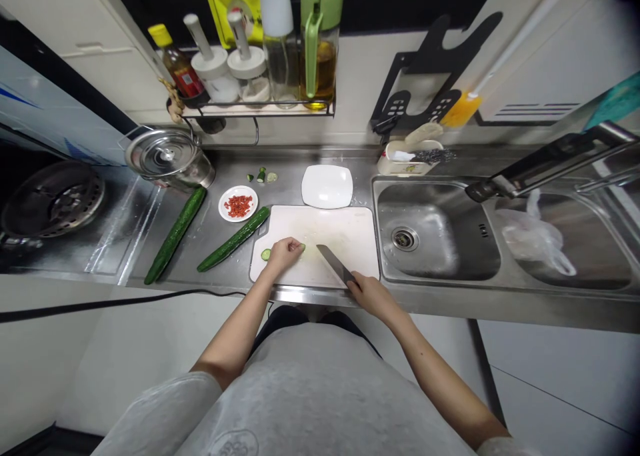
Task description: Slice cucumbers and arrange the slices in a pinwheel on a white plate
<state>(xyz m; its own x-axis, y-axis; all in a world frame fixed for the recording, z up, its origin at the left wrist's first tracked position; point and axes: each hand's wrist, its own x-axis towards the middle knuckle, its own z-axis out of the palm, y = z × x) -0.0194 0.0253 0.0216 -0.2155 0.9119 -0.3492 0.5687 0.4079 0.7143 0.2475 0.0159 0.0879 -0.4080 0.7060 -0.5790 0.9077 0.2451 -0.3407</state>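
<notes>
My left hand point(285, 253) rests closed on a short piece of cucumber point(267, 255) at the near left of the white cutting board point(350, 233). The green cut end of that piece shows beside my knuckles. In my right hand point(373, 296) is the handle of a kitchen knife point(334, 263). Its blade lies slanted over the board, pointing up and left toward my left hand, a little apart from the cucumber. Two whole cucumbers lie left of the board, one point(235, 239) touching its corner, the other point(176, 235) farther left.
A small dish of chopped red chilli point(239, 204) and cucumber ends point(261, 175) sit behind the board, with an empty white plate point(327, 186). A lidded steel pot point(167, 156) stands at the left, a double sink point(435, 233) at the right, a bottle rack point(260, 106) on the wall.
</notes>
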